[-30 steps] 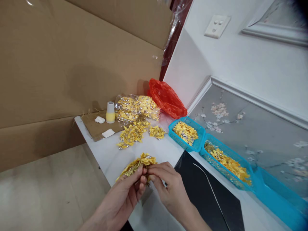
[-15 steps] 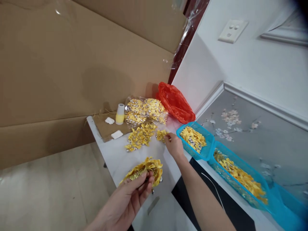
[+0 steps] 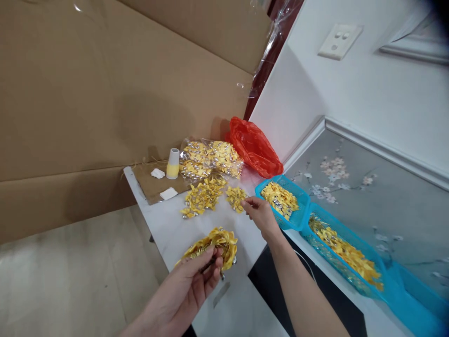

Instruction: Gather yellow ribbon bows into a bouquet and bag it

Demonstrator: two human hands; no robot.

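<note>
My left hand is closed around a bunch of yellow ribbon bows with gold wire stems and small silver bells, held low over the table. Thumb and fingers of my right hand are pinched together at the right edge of a small pile of yellow bows. Whatever may be between those fingertips is too small to make out. Left of that pile lies a larger heap of yellow bows with silver bells.
Behind the heaps are a clear bag of bows and a red plastic bag. A grey-yellow cone stands on cardboard. Blue baskets with yellow pieces line the wall side, beside a black sheet.
My right hand has drawn back slightly to the right from the small pile, showing more of it. My left hand keeps its hold on the bunch. The view has shifted a little.
</note>
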